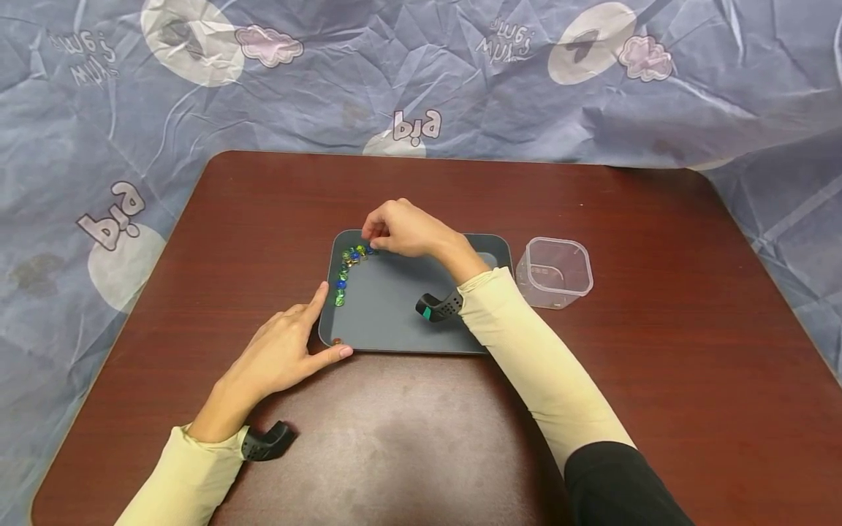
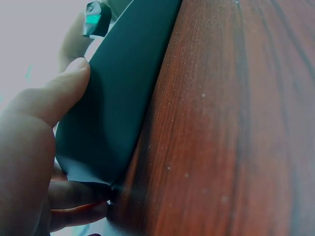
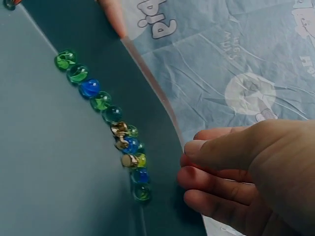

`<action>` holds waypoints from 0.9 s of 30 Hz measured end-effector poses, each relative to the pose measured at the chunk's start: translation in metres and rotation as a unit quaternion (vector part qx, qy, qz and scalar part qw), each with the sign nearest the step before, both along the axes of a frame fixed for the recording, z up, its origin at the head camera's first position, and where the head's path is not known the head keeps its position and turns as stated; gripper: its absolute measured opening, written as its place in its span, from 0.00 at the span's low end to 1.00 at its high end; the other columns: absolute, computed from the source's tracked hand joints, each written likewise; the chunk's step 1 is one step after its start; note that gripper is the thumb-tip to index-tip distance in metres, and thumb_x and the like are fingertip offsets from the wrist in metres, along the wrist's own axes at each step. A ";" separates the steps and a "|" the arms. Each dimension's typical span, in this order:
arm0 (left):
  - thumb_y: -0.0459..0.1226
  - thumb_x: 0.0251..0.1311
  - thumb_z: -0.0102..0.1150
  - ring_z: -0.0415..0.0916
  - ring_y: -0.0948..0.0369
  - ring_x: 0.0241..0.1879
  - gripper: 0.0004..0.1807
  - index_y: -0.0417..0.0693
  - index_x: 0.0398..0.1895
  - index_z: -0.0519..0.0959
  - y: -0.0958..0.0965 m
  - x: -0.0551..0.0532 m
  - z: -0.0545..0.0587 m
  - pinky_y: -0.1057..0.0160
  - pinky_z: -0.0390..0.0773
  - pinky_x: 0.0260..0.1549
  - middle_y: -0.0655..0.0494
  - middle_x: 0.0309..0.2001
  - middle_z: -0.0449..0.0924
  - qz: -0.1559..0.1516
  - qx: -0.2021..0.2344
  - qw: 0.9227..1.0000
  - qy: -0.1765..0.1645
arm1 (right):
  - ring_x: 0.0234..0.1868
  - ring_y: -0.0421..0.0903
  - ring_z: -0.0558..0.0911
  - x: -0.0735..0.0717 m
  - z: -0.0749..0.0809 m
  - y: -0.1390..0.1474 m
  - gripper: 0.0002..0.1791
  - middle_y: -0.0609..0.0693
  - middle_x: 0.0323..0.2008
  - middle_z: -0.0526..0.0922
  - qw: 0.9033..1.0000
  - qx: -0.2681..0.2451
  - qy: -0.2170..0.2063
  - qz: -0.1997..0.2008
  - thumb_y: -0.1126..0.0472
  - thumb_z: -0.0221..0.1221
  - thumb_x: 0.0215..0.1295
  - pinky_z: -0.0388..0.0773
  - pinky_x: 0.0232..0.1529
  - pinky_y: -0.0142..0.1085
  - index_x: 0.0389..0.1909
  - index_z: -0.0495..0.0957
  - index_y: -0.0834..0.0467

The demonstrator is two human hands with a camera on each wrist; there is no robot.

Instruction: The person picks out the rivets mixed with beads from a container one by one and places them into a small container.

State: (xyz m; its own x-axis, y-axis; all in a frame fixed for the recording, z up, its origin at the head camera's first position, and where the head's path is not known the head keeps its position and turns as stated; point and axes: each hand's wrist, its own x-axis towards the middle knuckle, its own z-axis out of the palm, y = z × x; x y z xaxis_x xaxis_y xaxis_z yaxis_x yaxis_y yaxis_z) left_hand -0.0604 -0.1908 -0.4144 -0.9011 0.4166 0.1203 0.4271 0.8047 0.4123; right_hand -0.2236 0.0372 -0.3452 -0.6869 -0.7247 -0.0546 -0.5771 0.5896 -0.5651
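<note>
A grey tray lies on the table, holding a bent row of green and blue glass marbles along its left side and far left corner. Small shiny gold-coloured pieces sit among the marbles. My left hand touches the near left corner, its index finger along the left side and thumb on the front edge. Over the far left corner is my right hand, fingers loosely bent beside the row's end. In the right wrist view nothing shows between its thumb and fingers.
A clear plastic container stands just right of the tray. One reddish-brown piece lies in the tray's near left corner, close to the left thumb. The brown wooden table reaches a patterned grey-blue cloth behind.
</note>
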 end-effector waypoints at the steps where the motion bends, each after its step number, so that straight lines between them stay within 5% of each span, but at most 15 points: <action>1: 0.62 0.55 0.64 0.76 0.45 0.55 0.58 0.34 0.76 0.52 0.000 0.000 0.000 0.44 0.73 0.52 0.36 0.59 0.76 0.001 0.000 1.000 -0.001 | 0.40 0.44 0.83 0.000 -0.001 -0.001 0.09 0.51 0.38 0.86 1.000 0.002 -0.001 0.002 0.68 0.61 0.67 0.77 0.44 0.34 0.45 0.84 0.64; 27: 0.62 0.56 0.64 0.75 0.46 0.56 0.57 0.35 0.77 0.51 0.000 0.000 -0.001 0.44 0.73 0.53 0.37 0.59 0.76 0.001 0.005 1.000 -0.008 | 0.47 0.46 0.83 0.003 -0.026 -0.016 0.12 0.53 0.45 0.86 0.997 0.049 0.035 0.043 0.70 0.61 0.66 0.77 0.50 0.36 0.49 0.84 0.62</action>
State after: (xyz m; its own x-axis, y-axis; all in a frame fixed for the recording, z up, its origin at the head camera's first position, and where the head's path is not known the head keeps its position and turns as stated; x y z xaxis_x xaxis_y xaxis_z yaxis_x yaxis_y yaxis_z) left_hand -0.0606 -0.1913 -0.4151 -0.9042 0.4128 0.1095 0.4179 0.8022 0.4265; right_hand -0.2204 0.0211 -0.3714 -0.6271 -0.7746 -0.0817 -0.6637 0.5864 -0.4644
